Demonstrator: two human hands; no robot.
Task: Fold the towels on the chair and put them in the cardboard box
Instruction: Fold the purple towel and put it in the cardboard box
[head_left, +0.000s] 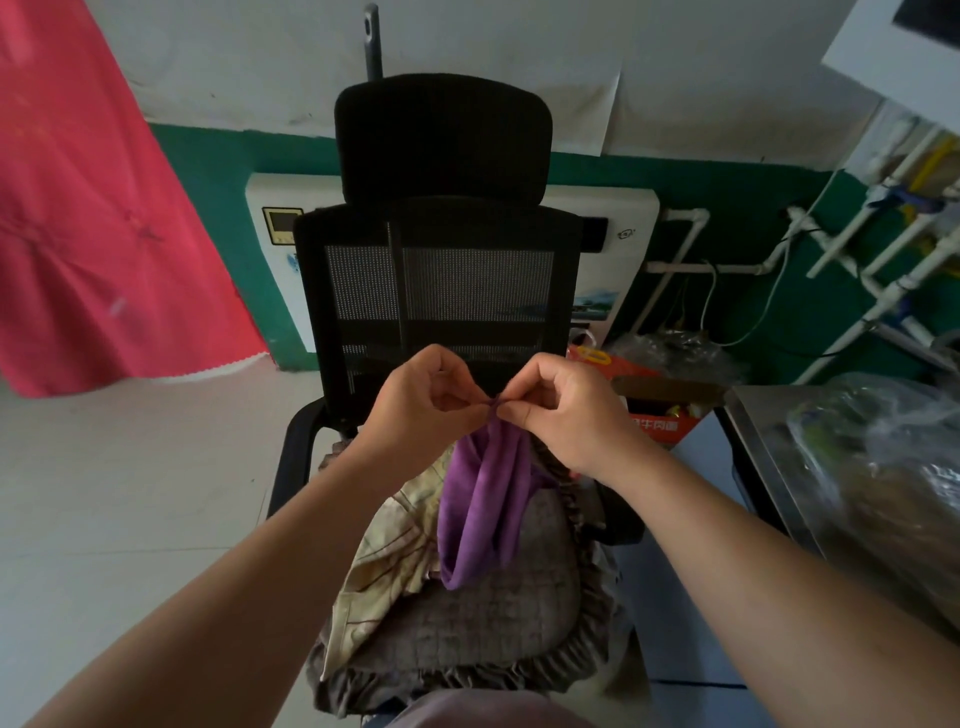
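We see both forearms bare to the frame edge, no sleeves, watch or rings. Hands: left, right, no gloves. Muted mauve garment at bottom edge.

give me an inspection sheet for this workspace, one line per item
surface: black mesh chair, grey quilted cushion on its seat
job's things: purple towel held up; patterned beige towel on the cushion; cardboard box right of the chair
clutter: plastic bags on a metal surface at right
grippers: left hand and right hand pinch the purple towel's top edge together
cables: white cord along the green wall
surroundings: pink cloth, white pipes
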